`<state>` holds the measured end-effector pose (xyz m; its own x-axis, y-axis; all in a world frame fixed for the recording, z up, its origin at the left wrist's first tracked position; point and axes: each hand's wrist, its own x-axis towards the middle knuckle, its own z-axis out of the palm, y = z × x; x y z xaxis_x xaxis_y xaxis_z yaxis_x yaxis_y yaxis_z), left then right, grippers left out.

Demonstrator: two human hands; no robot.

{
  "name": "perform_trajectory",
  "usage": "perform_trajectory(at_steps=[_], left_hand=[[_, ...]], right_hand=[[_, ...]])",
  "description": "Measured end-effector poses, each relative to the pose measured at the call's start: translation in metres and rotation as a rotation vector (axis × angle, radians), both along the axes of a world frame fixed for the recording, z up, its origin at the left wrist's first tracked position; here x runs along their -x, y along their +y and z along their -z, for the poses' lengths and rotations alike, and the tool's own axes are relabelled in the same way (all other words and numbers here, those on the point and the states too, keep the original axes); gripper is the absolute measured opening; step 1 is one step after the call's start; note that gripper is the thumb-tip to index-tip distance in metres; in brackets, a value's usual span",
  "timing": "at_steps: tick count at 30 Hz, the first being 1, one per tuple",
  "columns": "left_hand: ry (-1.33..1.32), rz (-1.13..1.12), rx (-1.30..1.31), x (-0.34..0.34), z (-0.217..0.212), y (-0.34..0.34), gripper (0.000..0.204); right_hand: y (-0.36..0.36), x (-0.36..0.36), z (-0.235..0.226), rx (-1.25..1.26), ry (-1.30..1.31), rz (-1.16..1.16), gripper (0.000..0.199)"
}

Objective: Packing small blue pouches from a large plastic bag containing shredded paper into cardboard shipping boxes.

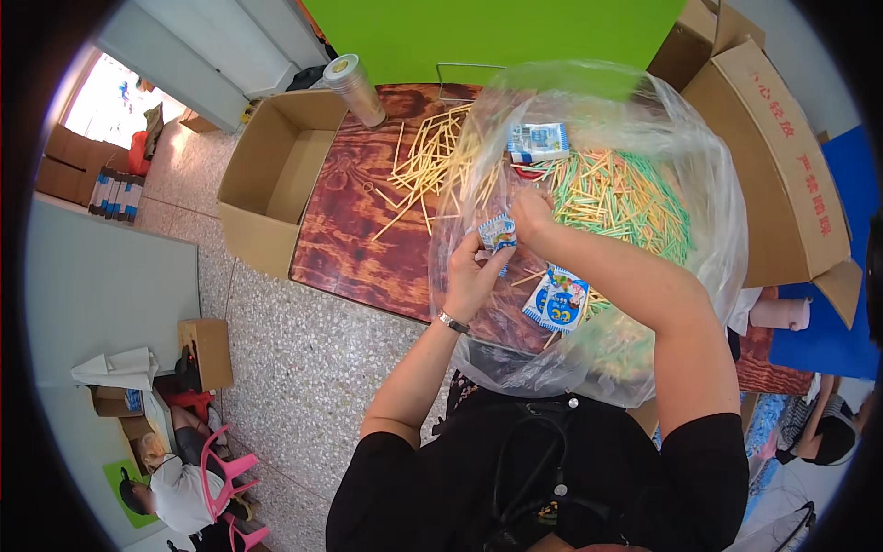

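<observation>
Blue-and-white plastic packet point(498, 232) is hanging over the red-brown wooden bench point(336, 221), the left hand point(466, 278) clamping it between its fingers! The right hand point(532, 213) is sitting close beside, finger state impossible to tell. Two matching packets point(557, 302) are lying nearby, perhaps done; plenty of thin green-and-yellow sticks point(625, 202) are remaining loose.

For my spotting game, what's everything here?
Patterned table: one, dark red, middle
Crinkled plastic bag: one, clear, table's right
Thin straight sticks: many, yellow, green, orange, on table
Shiny rectangular packets: several, blue-white, bag and left hand
Tall lidded cup: one, translucent, table's left
Cardboard boxes: several, brown, left and right
Flat panel: one, green, top
Plastic chairs: perhaps two, pink, lower left
Other people: two, mixed clothing, lower sides
Left hand: one, bare, holding packet
Right hand: one, bare, at bag
</observation>
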<state>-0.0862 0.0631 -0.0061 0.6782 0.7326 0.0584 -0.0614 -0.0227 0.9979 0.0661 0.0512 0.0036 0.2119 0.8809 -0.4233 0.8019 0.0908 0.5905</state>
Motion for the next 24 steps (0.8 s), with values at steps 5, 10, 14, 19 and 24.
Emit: perform_trajectory(at_steps=[5, 10, 14, 19, 24], left_hand=[[0.065, 0.012, -0.234, -0.008, -0.009, 0.006, 0.028], [0.185, -0.029, -0.454, -0.01, -0.003, 0.014, 0.028], [0.083, -0.036, -0.709, -0.022, -0.01, 0.016, 0.027], [0.045, -0.003, -0.733, -0.027, -0.018, 0.012, 0.027], [0.049, 0.01, -0.857, -0.024, -0.023, 0.011, 0.03]], right_hand=[[-0.02, -0.075, 0.031, -0.411, 0.523, 0.152, 0.017], [-0.047, -0.078, -0.118, -0.253, 0.978, 0.054, 0.022], [-0.059, -0.068, -0.155, -0.252, 1.135, -0.011, 0.02], [-0.057, -0.055, -0.163, -0.124, 0.917, -0.03, 0.017], [-0.054, -0.037, -0.171, -0.084, 0.71, 0.071, 0.015]])
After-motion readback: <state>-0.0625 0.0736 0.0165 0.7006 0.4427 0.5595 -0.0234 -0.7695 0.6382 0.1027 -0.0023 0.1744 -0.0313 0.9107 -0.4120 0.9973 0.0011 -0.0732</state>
